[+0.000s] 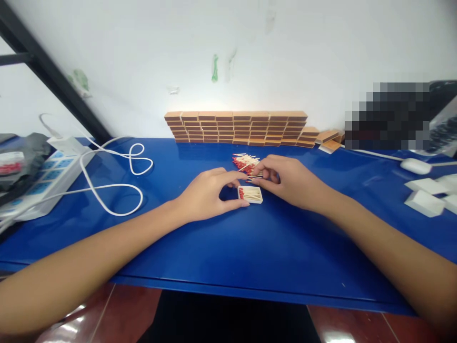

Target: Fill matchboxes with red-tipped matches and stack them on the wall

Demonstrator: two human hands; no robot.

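Note:
A small white matchbox tray (254,200) lies on the blue table, partly filled with red-tipped matches (252,193). My left hand (210,193) grips it from the left, thumb at the near edge and curled fingers by the far corner. Its index finger reaches past the tray toward the right hand's fingertips. Just beyond the tray, my right hand (285,178) is closed in a pinch on a few matches (254,177). Behind both hands is a loose heap of matches (244,161), partly covered by the right fingers.
Stacked matchboxes (235,127) form a low wall at the back, with a few looser boxes (327,137) at its right end. White empty trays (424,202) lie at the right. A power strip (53,174) and looped white cable (107,209) occupy the left.

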